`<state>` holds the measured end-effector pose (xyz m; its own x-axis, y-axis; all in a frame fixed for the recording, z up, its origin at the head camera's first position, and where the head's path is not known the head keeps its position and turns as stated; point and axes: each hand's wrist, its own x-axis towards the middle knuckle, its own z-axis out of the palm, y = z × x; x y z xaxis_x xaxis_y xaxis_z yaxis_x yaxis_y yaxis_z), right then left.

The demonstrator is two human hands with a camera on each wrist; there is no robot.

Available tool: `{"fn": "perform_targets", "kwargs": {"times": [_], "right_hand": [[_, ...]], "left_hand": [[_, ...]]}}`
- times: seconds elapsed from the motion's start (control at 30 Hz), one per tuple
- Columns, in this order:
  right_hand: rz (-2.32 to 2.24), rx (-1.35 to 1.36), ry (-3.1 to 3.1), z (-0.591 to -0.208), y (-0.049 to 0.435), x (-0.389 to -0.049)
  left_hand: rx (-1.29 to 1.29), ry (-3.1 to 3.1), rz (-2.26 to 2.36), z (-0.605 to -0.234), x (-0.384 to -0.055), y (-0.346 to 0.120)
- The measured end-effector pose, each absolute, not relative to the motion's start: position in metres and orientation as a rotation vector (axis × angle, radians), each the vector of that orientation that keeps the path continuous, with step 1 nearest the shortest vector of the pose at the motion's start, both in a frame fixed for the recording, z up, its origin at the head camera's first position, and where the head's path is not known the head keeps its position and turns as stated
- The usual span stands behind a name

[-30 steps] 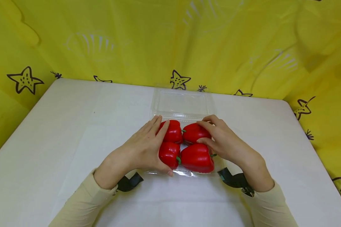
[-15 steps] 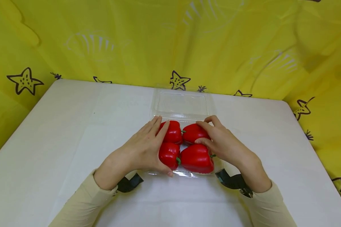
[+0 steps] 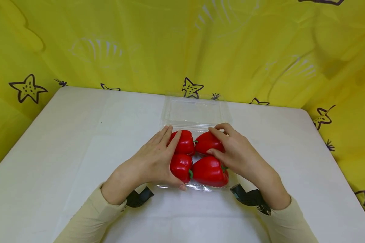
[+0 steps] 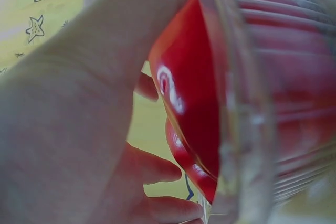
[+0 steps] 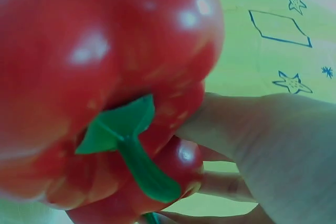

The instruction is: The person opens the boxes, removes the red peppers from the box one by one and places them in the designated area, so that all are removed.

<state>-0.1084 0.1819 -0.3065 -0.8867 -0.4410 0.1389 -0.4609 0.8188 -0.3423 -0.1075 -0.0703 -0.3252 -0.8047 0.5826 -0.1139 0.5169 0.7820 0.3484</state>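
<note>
Red bell peppers with green stems lie in two rows inside a clear plastic clamshell box (image 3: 197, 111), its lid folded back. My left hand (image 3: 153, 163) rests along the left side with long, spread fingers, touching the far-left pepper (image 3: 185, 143) and the near-left pepper (image 3: 180, 168). The thumb lies at the box's front edge. My right hand (image 3: 237, 150) grips the far-right pepper (image 3: 207, 142) between thumb and fingers. Just below it sits the near-right pepper (image 3: 209, 172), whose stem (image 5: 147, 171) looms large in the right wrist view. The left wrist view shows the ribbed box wall (image 4: 289, 82) close up.
A white-covered table (image 3: 124, 118) lies beneath the box. Behind it and at both sides hangs a yellow curtain (image 3: 152, 44) printed with starfish. Dark straps (image 3: 140, 196) show at both wrists.
My right thumb and fingers have shifted slightly left over the far-right pepper. The near-right pepper has turned a little, its stem moving left. My left hand stays in place.
</note>
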Motion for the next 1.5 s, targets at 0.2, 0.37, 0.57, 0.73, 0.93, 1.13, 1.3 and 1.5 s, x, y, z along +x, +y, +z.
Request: {"fn": "perform_targets", "kwargs": {"times": [0.2,0.37,0.57,0.73,0.93,1.13,1.3,1.5], "right_hand": [[0.585,0.729,-2.900,-0.305,0.182,-0.110],[0.639,0.685,-2.879,-0.305,0.184,-0.111],[0.667,0.653,-2.899,-0.306,0.183,-0.112],[0.770,0.627,-3.009,-0.308,0.183,-0.112],[0.786,0.663,-2.952,-0.308,0.185,-0.113],[0.922,0.681,-2.900,-0.304,0.193,-0.114],[0.954,0.672,-2.947,-0.300,0.200,-0.113],[0.952,0.649,-3.055,-0.300,0.200,-0.111]], "left_hand": [[0.850,2.755,0.443,-0.325,-0.108,-0.070],[0.844,2.746,0.446,-0.324,-0.108,-0.070],[0.851,2.750,0.440,-0.325,-0.108,-0.069],[0.854,2.748,0.436,-0.325,-0.108,-0.069],[0.855,2.746,0.442,-0.324,-0.109,-0.069],[0.844,2.738,0.435,-0.324,-0.108,-0.069],[0.842,2.741,0.432,-0.324,-0.108,-0.069],[0.847,2.742,0.445,-0.324,-0.109,-0.069]]}}
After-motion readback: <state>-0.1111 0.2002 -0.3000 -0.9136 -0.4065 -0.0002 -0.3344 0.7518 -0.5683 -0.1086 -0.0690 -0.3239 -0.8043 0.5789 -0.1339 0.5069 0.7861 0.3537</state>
